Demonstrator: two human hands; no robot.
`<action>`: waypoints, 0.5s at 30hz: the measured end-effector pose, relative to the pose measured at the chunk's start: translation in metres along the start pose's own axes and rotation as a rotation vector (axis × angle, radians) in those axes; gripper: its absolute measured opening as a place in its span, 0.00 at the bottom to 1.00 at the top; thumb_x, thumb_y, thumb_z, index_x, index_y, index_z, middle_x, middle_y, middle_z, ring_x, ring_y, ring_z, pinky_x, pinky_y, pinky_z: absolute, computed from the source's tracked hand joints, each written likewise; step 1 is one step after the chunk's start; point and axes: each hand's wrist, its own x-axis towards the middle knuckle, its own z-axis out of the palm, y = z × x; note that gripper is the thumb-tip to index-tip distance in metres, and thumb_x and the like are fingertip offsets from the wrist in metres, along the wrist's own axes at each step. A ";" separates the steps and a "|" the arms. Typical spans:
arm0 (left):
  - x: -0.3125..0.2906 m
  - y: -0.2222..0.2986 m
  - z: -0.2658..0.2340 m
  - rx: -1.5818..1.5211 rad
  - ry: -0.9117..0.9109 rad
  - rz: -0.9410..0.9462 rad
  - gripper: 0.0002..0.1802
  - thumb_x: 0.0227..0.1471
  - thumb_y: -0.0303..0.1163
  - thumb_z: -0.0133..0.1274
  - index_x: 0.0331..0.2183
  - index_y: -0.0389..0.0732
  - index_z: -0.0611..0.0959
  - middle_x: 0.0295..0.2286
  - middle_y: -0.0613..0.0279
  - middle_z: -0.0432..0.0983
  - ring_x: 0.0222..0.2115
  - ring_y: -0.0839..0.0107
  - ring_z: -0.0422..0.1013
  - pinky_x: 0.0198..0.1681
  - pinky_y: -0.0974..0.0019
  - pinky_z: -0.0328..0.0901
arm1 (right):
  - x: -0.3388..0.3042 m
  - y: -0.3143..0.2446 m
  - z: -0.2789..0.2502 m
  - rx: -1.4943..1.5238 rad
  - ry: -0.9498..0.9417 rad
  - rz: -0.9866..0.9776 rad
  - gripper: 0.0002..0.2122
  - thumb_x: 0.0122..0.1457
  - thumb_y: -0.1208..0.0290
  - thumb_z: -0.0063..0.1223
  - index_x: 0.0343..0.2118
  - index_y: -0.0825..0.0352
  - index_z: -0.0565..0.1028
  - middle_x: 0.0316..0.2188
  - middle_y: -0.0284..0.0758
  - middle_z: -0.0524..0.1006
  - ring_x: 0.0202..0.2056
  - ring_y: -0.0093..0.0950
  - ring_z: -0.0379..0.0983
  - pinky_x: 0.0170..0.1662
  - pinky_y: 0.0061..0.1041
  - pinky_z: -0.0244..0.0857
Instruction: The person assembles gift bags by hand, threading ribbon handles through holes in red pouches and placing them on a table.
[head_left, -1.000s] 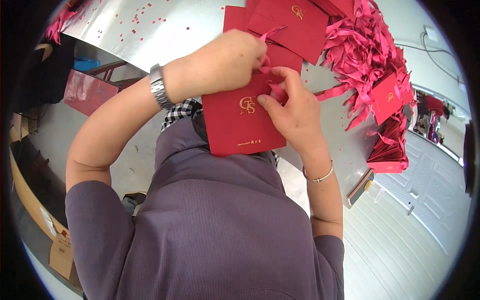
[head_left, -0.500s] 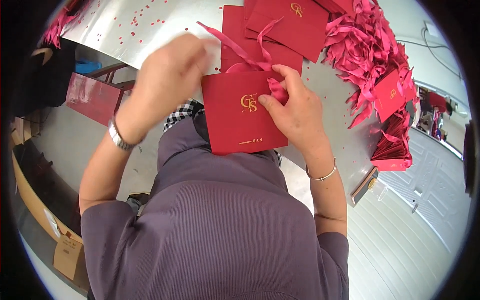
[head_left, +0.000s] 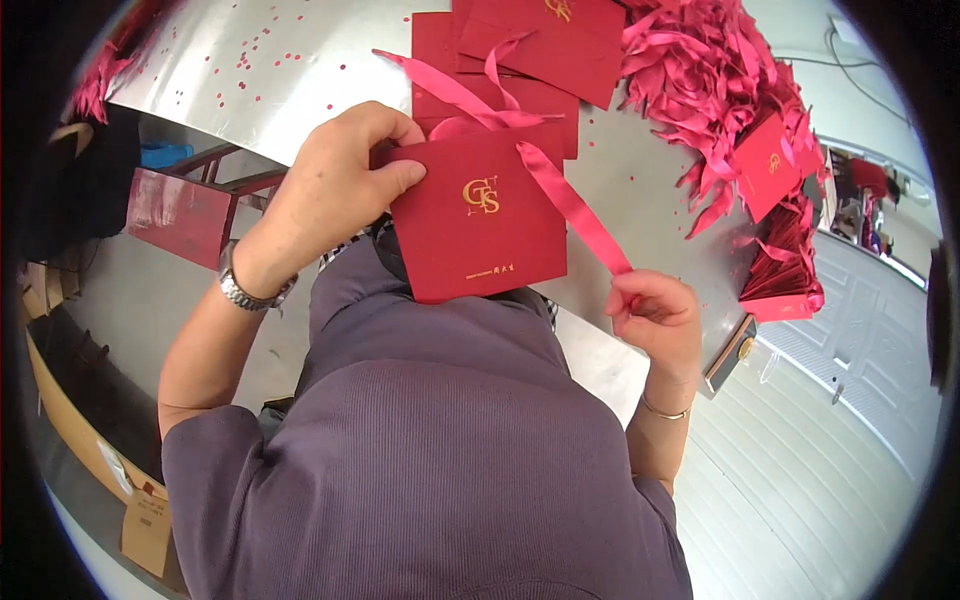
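Note:
A square red paper gift bag (head_left: 470,235) with a gold emblem lies flat in front of my body, over the table's near edge. My left hand (head_left: 345,165) pinches its upper left corner, thumb on the front and fingers behind. Out of a hole near the bag's upper right comes a pink ribbon (head_left: 575,212), pulled taut down to the right. Its end is gripped in my right hand (head_left: 660,305), fingers curled closed. More pink ribbon (head_left: 435,85) loops up behind the bag's top edge, with loose ends lying on other red bags.
Flat red bags (head_left: 545,45) are stacked beyond the held one. A large heap of pink ribbons (head_left: 700,90) covers the table's right, beside a pile of ribboned bags (head_left: 785,270). Small red dots scatter over the metal table (head_left: 210,75). A red stool (head_left: 180,215) stands at left.
My left hand has come down onto the bag's upper left corner. My right hand has left the bag's right side and drawn the ribbon out through the hole, down to the right.

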 end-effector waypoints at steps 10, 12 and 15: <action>0.009 0.015 -0.014 -0.051 -0.200 -0.232 0.08 0.49 0.22 0.55 0.36 0.32 0.78 0.28 0.69 0.73 0.28 0.83 0.68 0.32 0.76 0.66 | -0.016 -0.003 0.031 0.419 0.193 -0.254 0.25 0.44 0.91 0.43 0.49 0.75 0.73 0.39 0.43 0.76 0.39 0.32 0.76 0.45 0.28 0.71; 0.011 0.019 -0.015 -0.088 -0.232 -0.232 0.09 0.49 0.20 0.54 0.36 0.32 0.78 0.29 0.68 0.74 0.29 0.81 0.70 0.34 0.75 0.67 | -0.010 0.004 0.024 0.443 0.010 -0.416 0.19 0.50 0.88 0.40 0.46 0.75 0.75 0.43 0.45 0.75 0.42 0.32 0.74 0.47 0.28 0.68; 0.015 0.019 -0.013 -0.064 -0.246 -0.268 0.08 0.48 0.18 0.55 0.35 0.32 0.79 0.29 0.68 0.75 0.29 0.80 0.70 0.35 0.74 0.68 | 0.009 -0.011 0.036 -0.387 0.282 -0.577 0.14 0.52 0.86 0.46 0.43 0.74 0.76 0.35 0.42 0.77 0.37 0.32 0.74 0.44 0.28 0.67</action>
